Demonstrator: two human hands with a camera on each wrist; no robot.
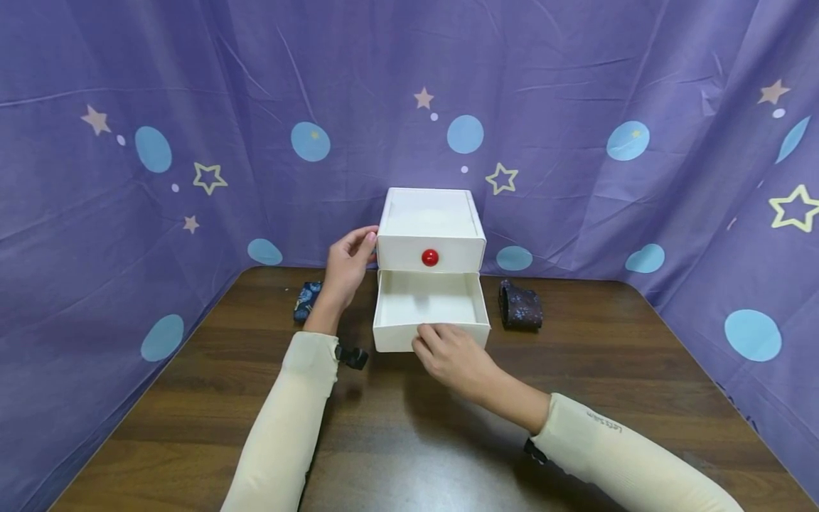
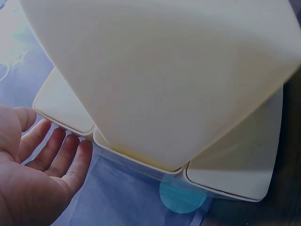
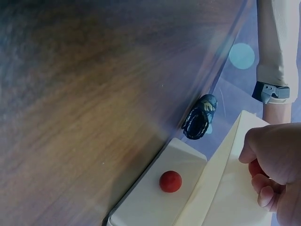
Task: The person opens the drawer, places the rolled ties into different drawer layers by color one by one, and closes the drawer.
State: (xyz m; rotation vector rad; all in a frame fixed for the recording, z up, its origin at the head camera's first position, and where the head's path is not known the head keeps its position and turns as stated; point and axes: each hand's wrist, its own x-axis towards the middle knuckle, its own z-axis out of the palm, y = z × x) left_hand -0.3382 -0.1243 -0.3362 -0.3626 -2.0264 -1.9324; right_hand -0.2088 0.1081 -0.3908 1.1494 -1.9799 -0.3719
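Note:
A white drawer cabinet (image 1: 430, 213) stands at the back of the table. Its upper drawer front, with a red knob (image 1: 430, 257), is closed. Below that, the middle drawer (image 1: 393, 338) is pulled out and its visible inside is bare. My right hand (image 1: 454, 359) pinches this drawer's red knob (image 3: 255, 167), mostly covered by the fingers. The right wrist view also shows a closed bottom drawer (image 3: 146, 202) with its own knob. My left hand (image 1: 348, 267) rests its fingertips against the cabinet's left side, fingers loosely bent in the left wrist view.
A blue patterned piece of rolled fabric (image 1: 307, 302) lies left of the cabinet, behind my left wrist. On the right sits a dark patterned fabric roll (image 1: 521, 306). Purple curtains (image 1: 544, 71) enclose the back and sides of the wooden table (image 1: 608, 370).

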